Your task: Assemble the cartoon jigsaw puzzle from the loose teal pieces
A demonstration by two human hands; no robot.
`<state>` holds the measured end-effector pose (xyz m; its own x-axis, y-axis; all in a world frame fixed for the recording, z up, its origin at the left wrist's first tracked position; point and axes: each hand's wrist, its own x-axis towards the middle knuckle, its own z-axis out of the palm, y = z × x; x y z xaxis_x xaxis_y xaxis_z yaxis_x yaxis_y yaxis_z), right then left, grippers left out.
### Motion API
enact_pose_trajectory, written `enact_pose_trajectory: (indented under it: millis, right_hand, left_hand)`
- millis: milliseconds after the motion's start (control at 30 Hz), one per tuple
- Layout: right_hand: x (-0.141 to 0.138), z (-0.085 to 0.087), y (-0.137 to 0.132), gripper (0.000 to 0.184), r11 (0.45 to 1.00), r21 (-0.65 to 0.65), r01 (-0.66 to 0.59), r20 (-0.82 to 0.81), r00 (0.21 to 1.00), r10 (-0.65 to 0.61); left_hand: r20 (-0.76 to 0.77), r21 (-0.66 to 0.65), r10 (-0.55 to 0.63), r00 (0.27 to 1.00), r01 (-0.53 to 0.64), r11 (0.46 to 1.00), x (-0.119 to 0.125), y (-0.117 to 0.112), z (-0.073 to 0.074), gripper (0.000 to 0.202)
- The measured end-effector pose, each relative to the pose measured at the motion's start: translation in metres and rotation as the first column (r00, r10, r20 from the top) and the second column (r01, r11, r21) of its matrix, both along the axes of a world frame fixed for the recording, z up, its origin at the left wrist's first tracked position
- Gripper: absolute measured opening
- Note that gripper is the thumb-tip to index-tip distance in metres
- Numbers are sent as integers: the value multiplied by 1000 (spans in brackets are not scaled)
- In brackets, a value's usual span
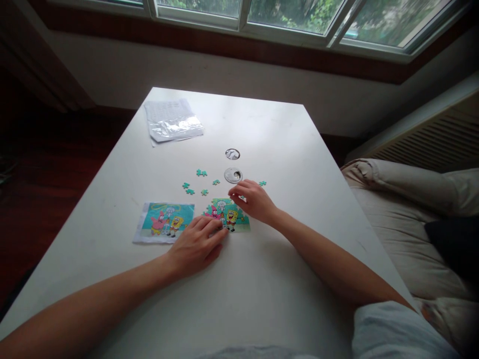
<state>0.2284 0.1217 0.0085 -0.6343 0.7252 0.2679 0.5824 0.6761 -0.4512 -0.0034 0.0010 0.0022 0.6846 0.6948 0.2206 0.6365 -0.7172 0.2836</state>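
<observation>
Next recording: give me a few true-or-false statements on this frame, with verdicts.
1. The left hand lies flat at the lower left edge of the part-built puzzle. True.
2. The printed reference picture lies to the right of the puzzle. False: it lies to its left.
3. Loose teal pieces are scattered on the white table beyond the puzzle. True.
4. The right hand is lifting the clear plastic bag. False: the bag lies apart at the table's far left, and the right hand is at the puzzle's upper right edge.
</observation>
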Motion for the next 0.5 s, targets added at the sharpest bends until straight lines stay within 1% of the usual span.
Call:
enact_pose_trajectory:
  millis: [100, 167, 267, 400, 500]
  right_hand:
    - [-23, 3, 10, 17, 993, 45, -112, 50, 993, 110]
    - [-39, 2, 20, 19, 987, 64, -149, 77, 987, 144]
    - [-58, -2, 35, 22, 980, 50, -194, 122, 975, 187]
    - [-70, -6, 48, 22, 966, 27, -257, 175, 953, 249]
    - [-72, -4, 51, 20, 960, 1, -279, 193, 942, 273]
  left_hand:
    - [-24, 25, 39, 999, -38, 999, -1, -1, 3, 29]
    - [-37, 44, 72, 997, -70, 997, -1, -2, 4, 26]
    - [-55, 66, 104, 993, -100, 993, -2, -2, 6, 23]
    - [-67, 86, 109, 992, -103, 991, -2, -2, 7, 23]
    - [-57, 92, 103, 993, -98, 991, -2, -2, 5, 26]
